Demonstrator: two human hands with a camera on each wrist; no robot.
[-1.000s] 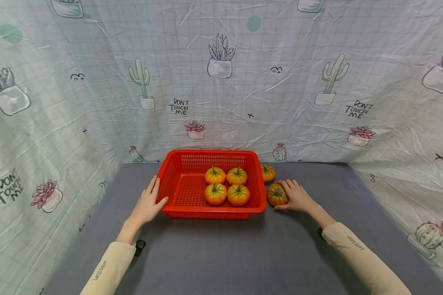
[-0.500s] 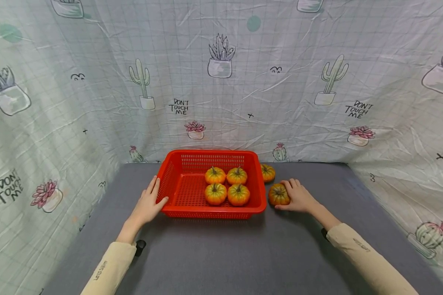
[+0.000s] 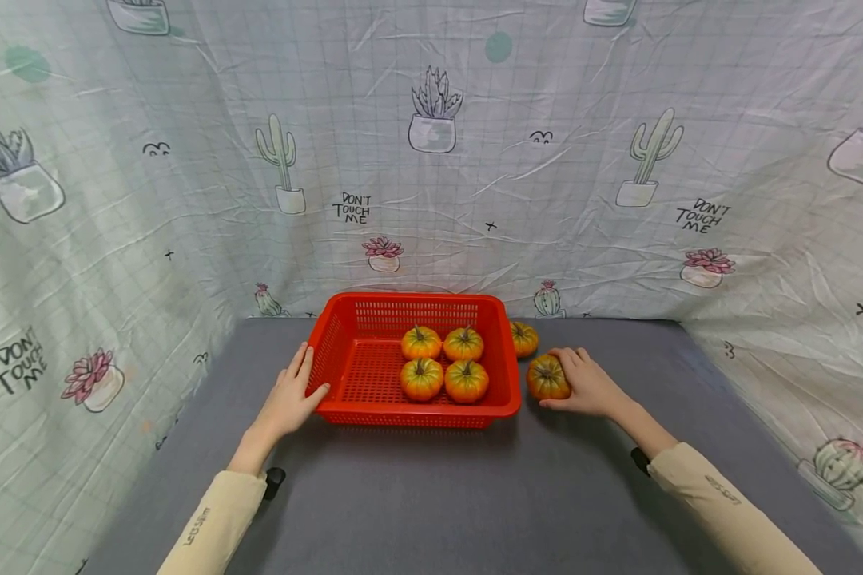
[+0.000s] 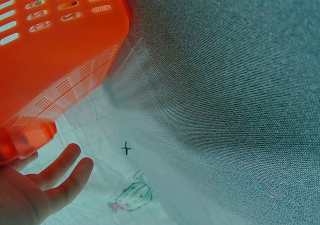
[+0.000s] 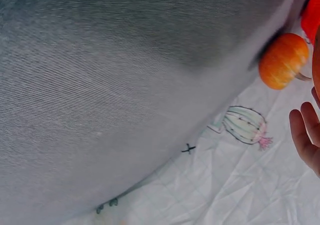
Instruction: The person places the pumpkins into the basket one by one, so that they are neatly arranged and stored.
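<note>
Orange-green round pumpkin [image 3: 547,378], held in the right grip [image 3: 588,386], lies just right of the red plastic basket [image 3: 410,408], whose rim the relaxed left grip [image 3: 288,402] touches.

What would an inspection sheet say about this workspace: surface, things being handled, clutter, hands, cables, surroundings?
Surface: grey tabletop.
Handled things: red basket with four pumpkins inside, toward its right; fifth pumpkin outside, right of the basket, whether lifted unclear; sixth pumpkin behind that one.
Clutter: nothing seen.
Hands: left hand touches the basket's left side; right hand grips the fifth pumpkin.
Cables: nothing seen.
Surroundings: cactus-printed cloth behind and at both sides.
</note>
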